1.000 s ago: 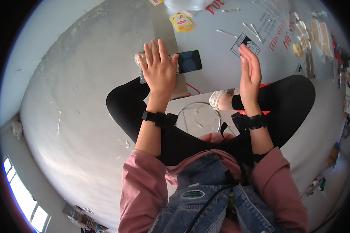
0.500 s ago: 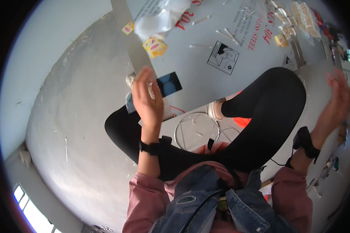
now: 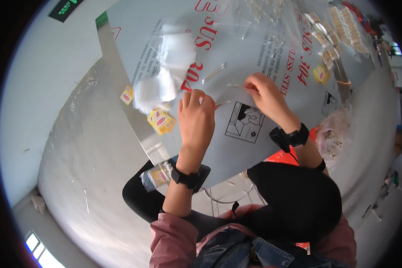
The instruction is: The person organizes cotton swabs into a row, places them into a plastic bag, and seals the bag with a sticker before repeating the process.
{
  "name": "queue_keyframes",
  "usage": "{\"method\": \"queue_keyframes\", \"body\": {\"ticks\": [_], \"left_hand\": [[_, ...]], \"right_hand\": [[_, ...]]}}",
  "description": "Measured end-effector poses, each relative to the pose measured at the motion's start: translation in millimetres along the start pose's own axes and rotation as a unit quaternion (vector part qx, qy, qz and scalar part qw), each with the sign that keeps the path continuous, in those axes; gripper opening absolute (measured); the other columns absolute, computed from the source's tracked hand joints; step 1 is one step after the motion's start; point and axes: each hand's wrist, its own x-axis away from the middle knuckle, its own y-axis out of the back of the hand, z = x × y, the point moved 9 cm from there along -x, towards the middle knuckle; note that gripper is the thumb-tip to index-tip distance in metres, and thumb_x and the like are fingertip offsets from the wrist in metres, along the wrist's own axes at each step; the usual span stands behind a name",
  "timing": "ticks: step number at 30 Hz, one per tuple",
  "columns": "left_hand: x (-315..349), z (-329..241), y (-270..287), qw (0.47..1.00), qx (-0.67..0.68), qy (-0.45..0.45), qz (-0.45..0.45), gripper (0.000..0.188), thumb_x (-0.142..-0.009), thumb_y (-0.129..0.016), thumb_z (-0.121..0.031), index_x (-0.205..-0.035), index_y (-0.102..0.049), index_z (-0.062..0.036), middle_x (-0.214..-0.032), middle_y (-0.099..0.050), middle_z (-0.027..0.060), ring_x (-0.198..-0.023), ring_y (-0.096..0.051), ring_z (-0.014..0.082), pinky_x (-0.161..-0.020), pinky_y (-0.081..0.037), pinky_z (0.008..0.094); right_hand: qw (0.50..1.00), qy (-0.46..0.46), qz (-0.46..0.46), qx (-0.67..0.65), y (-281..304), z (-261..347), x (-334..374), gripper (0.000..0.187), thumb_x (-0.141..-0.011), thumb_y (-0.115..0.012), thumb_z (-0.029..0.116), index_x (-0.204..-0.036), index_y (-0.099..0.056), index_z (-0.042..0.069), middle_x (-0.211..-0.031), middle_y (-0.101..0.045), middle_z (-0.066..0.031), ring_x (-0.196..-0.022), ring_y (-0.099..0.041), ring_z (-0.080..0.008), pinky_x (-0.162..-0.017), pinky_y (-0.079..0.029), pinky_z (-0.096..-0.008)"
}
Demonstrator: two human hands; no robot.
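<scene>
Above the grey table (image 3: 174,154), my left hand (image 3: 196,117) is closed, with a cotton swab (image 3: 223,103) sticking out past its fingertips. To its right, my right hand (image 3: 267,94) pinches another thin cotton swab (image 3: 235,85), its end pointing left. More swabs (image 3: 215,73) lie loose on the table just beyond my hands. A stack of clear plastic bags (image 3: 177,50) spreads out past my left hand. Beside that hand are yellow printed cards (image 3: 161,121), and one more card (image 3: 127,95) sits at the table's left edge.
Packed swab bundles (image 3: 347,27) lie at the far right, near a yellow card (image 3: 320,74). A clear bag of small pieces (image 3: 335,138) hangs beside the table's right edge. By my left knee is a filled swab packet (image 3: 158,176). A round stool frame (image 3: 228,196) stands below.
Both hands were apart, with fingers extended, near the table's left edge and beyond its right side. Now they have come together over the table, each closed on a swab. The view has shifted too.
</scene>
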Motion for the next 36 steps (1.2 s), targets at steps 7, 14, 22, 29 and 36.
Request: {"method": "queue_keyframes", "body": {"ticks": [7, 14, 22, 29, 36], "left_hand": [[-42.7, 5.6, -0.4, 0.995, 0.097, -0.008, -0.015, 0.047, -0.073, -0.078, -0.001, -0.118, -0.066, -0.0034, -0.118, -0.066, 0.0103, -0.106, -0.059, 0.0317, -0.089, -0.050, 0.0413], [-36.3, -18.4, -14.3, 0.989, 0.144, 0.007, -0.042, 0.029, -0.081, -0.069, 0.008, -0.108, -0.071, -0.0016, -0.096, -0.069, 0.0108, -0.087, -0.064, 0.0287, -0.076, -0.053, 0.0375], [-33.5, -26.4, -24.3, 0.980, 0.192, 0.040, -0.030, 0.026, -0.083, -0.069, 0.007, -0.108, -0.071, -0.0010, -0.095, -0.069, 0.0108, -0.088, -0.064, 0.0278, -0.076, -0.053, 0.0365], [-22.2, -29.1, -21.8, 0.988, 0.151, 0.012, -0.036, 0.031, -0.077, -0.067, 0.010, -0.106, -0.071, 0.0001, -0.096, -0.068, 0.0108, -0.088, -0.065, 0.0282, -0.075, -0.055, 0.0369], [-9.5, -37.7, -26.8, 0.983, 0.179, 0.016, -0.019, 0.023, -0.080, -0.070, 0.010, -0.100, -0.071, 0.0002, -0.094, -0.068, 0.0120, -0.085, -0.064, 0.0290, -0.075, -0.053, 0.0372]], "right_hand": [[0.990, 0.126, 0.038, -0.053, -28.8, 34.8, -40.2, 0.013, -0.081, -0.064, -0.005, -0.091, -0.063, 0.003, -0.091, -0.063, -0.0117, -0.093, -0.060, -0.0339, -0.078, -0.050, -0.0435], [0.989, 0.070, -0.096, 0.085, 32.7, -56.4, -91.2, 0.039, -0.091, -0.062, 0.005, -0.130, -0.057, 0.010, -0.129, -0.056, -0.0174, -0.120, -0.054, -0.0367, -0.099, -0.048, -0.0439], [0.948, 0.113, -0.052, 0.294, 19.2, -61.6, -172.9, 0.044, -0.098, -0.061, 0.019, -0.139, -0.053, 0.008, -0.145, -0.049, -0.0136, -0.132, -0.048, -0.0365, -0.106, -0.044, -0.0439], [0.994, 0.014, -0.076, 0.075, 5.0, -37.7, -71.8, 0.035, -0.094, -0.058, 0.001, -0.129, -0.055, -0.001, -0.139, -0.053, -0.0150, -0.127, -0.053, -0.0341, -0.104, -0.046, -0.0402], [0.995, 0.076, 0.028, 0.050, -29.8, 28.2, -3.6, 0.047, -0.084, -0.057, -0.006, -0.131, -0.053, -0.009, -0.140, -0.050, -0.0194, -0.135, -0.048, -0.0351, -0.109, -0.045, -0.0437]]}}
